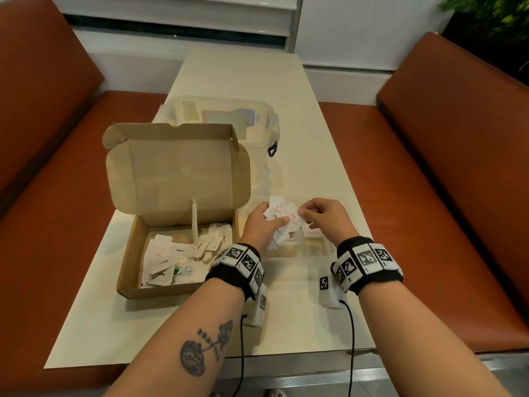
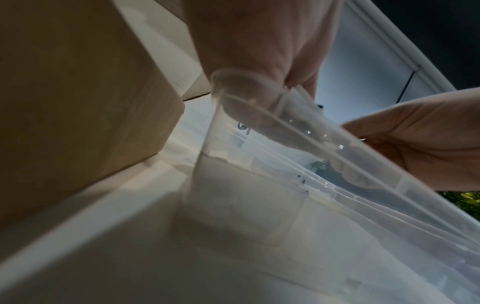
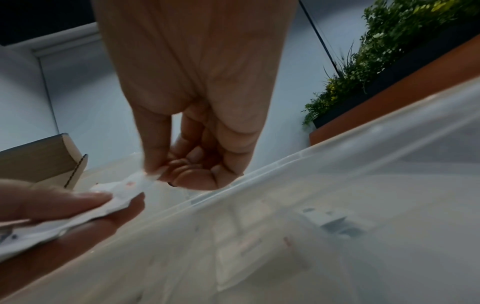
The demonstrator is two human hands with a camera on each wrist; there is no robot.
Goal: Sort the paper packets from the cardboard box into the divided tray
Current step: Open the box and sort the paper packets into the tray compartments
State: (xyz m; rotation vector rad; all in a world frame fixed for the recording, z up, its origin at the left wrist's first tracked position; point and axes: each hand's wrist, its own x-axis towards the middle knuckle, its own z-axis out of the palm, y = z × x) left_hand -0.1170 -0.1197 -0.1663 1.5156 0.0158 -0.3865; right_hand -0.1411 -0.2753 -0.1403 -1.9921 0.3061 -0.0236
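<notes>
The open cardboard box (image 1: pixel 134 253) sits on the table's left with several white paper packets (image 1: pixel 163 255) inside. To its right lies the clear divided tray (image 1: pixel 329 250), seen close in the wrist views (image 3: pixel 337 164). Above the tray my left hand (image 1: pixel 263 222) holds a small bunch of white packets (image 1: pixel 276 209) with red and black print. My right hand (image 1: pixel 320 214) pinches the corner of one packet (image 3: pixel 135 185) from that bunch between thumb and forefinger. More packets lie in the tray's compartments under my hands.
A clear plastic lidded container (image 1: pixel 229 121) stands behind the box on the cream table (image 1: pixel 257 73). Orange bench seats (image 1: pixel 429 181) flank the table. A planter with green foliage (image 3: pixel 389 51) sits beyond the right seat.
</notes>
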